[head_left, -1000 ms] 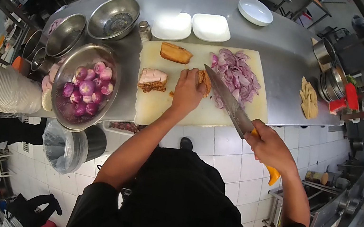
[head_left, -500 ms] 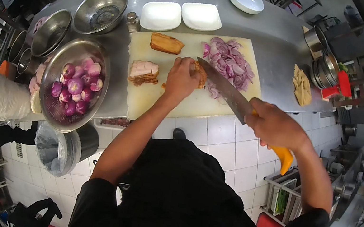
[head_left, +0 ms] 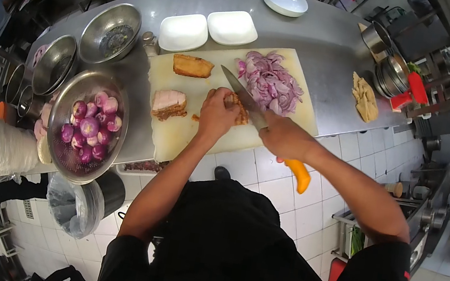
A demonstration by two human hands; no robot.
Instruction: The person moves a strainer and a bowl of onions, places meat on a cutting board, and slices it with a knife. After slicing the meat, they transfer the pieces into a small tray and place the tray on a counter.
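Where the left hand (head_left: 219, 114) works: fingers curled against a browned piece of meat (head_left: 241, 111), holding it on the cutting board (head_left: 199, 90); fingertips partly hidden.
Right hand: closed firmly round the yellow handle (head_left: 297, 176) of a large knife (head_left: 247, 98), handle end sticking out below the fist.
Blade: slanting, tip pointing away and to the left, alongside the held meat; cannot tell whether it touches.
Other meat: one browned slab (head_left: 193, 66) near the board's far edge; one chunk (head_left: 169, 104) with a pale top, left of the left hand.
Onions: sliced heap (head_left: 270, 85) on the board's right side, just beyond the knife; peeled whole ones (head_left: 89, 127) in the metal colander (head_left: 55, 142) at left.
Beyond board: two white dishes (head_left: 232, 27) side by side on the steel table (head_left: 334, 57).
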